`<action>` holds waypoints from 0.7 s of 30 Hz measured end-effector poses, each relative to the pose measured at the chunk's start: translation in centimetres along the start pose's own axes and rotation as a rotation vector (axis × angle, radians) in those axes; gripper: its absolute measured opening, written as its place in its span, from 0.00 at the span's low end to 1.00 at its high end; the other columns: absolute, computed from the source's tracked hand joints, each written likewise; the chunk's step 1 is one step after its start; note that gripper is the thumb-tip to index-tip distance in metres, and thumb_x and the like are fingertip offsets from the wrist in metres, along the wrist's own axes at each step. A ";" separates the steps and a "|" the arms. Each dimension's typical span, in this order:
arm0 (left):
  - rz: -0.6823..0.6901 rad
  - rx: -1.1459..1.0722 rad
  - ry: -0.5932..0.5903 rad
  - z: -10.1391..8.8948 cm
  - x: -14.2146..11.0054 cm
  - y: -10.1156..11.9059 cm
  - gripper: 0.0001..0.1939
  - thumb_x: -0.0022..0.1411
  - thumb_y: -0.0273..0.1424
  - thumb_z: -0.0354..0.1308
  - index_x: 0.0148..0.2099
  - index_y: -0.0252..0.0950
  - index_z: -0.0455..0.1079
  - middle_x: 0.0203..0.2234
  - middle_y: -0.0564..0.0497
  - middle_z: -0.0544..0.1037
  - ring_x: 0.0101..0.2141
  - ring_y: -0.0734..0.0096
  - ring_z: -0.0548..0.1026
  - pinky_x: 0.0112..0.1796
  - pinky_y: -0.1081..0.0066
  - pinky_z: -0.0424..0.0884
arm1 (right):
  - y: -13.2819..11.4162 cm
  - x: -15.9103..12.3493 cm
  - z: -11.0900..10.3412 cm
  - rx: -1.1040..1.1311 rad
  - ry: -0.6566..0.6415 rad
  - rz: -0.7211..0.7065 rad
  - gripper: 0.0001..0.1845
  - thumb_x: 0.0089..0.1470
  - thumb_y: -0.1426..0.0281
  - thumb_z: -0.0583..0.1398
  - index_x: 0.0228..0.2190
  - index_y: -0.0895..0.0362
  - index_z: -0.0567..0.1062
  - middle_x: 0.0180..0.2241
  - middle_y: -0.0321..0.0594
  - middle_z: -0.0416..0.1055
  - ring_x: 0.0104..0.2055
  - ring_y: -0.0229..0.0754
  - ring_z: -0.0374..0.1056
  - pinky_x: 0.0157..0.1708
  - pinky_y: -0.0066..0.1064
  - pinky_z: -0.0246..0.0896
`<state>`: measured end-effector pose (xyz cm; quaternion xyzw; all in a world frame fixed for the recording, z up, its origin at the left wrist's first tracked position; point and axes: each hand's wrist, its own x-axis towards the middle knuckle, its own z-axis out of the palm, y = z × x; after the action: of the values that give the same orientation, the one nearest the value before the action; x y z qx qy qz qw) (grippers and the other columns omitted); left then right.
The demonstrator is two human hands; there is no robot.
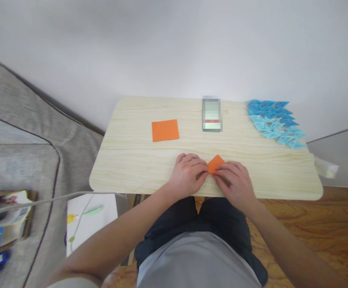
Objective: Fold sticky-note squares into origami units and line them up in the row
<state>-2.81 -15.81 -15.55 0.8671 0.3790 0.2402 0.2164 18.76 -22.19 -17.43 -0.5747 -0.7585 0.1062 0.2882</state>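
A small piece of orange folded paper [216, 163] lies at the front of the pale wooden table [126, 160], its pointed corner facing the wall. My left hand [189, 173] pinches its left edge between thumb and fingers. On the other side, my right hand [234, 182] has its thumb and fingertips closed on the right edge. Both hands partly cover the paper, so its lower folds are hard to make out. Farther back on the left rests a flat orange paper rectangle [165, 130], apart from both hands.
A phone [211, 115] with a blurred screen lies near the wall. Rows of dark blue folded paper pieces [266, 109] and light blue ones [278, 130] sit at the back right. A grey sofa [36, 132] stands left, with a cable [72, 195] crossing below the table's edge.
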 end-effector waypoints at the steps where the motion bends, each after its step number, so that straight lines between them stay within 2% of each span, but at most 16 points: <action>1: -0.004 0.001 0.000 0.0 0.0 0.0 0.09 0.69 0.33 0.56 0.42 0.44 0.79 0.45 0.54 0.83 0.51 0.62 0.73 0.57 0.55 0.57 | -0.1 0.1 -0.1 -0.001 -0.003 0.006 0.05 0.61 0.66 0.63 0.39 0.48 0.80 0.45 0.38 0.79 0.52 0.51 0.69 0.56 0.50 0.63; 8: 0.044 0.047 -0.014 -0.5 -0.4 1.3 0.09 0.70 0.33 0.55 0.42 0.44 0.78 0.43 0.53 0.83 0.51 0.60 0.72 0.56 0.53 0.56 | -0.6 0.0 -0.6 0.058 -0.010 0.006 0.07 0.59 0.69 0.63 0.41 0.49 0.78 0.45 0.39 0.79 0.54 0.51 0.70 0.57 0.49 0.63; 13: 0.025 0.006 -0.062 -0.7 -0.2 1.6 0.12 0.65 0.34 0.61 0.50 0.44 0.76 0.48 0.53 0.82 0.54 0.58 0.71 0.58 0.54 0.57 | -0.3 -0.7 -0.7 0.175 -0.013 0.021 0.08 0.60 0.71 0.63 0.41 0.48 0.78 0.45 0.37 0.80 0.56 0.50 0.71 0.60 0.51 0.62; 16: 0.019 0.002 -0.065 -0.3 0.1 1.0 0.08 0.66 0.34 0.60 0.46 0.43 0.77 0.49 0.54 0.81 0.54 0.59 0.71 0.58 0.54 0.57 | 0.0 -0.9 -0.8 0.222 -0.025 0.047 0.08 0.61 0.70 0.62 0.41 0.46 0.78 0.45 0.36 0.80 0.56 0.49 0.71 0.62 0.53 0.60; 18: 0.024 -0.001 -0.055 0.1 0.2 0.6 0.08 0.69 0.34 0.57 0.42 0.44 0.79 0.47 0.55 0.82 0.53 0.61 0.71 0.57 0.54 0.57 | 0.0 -0.9 -0.9 0.241 -0.009 0.085 0.07 0.62 0.68 0.62 0.41 0.47 0.79 0.45 0.38 0.79 0.54 0.49 0.72 0.58 0.50 0.64; 21: -0.011 0.000 -0.023 0.5 0.2 0.5 0.09 0.69 0.34 0.57 0.42 0.45 0.80 0.44 0.53 0.82 0.49 0.61 0.72 0.53 0.55 0.60 | -0.1 -0.6 -1.3 0.216 0.059 0.190 0.07 0.60 0.64 0.64 0.40 0.48 0.81 0.42 0.42 0.78 0.46 0.49 0.74 0.48 0.45 0.71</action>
<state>-2.09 -16.08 -15.59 0.8676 0.3814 0.2289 0.2221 19.54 -23.03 -16.55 -0.6124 -0.6763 0.1970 0.3590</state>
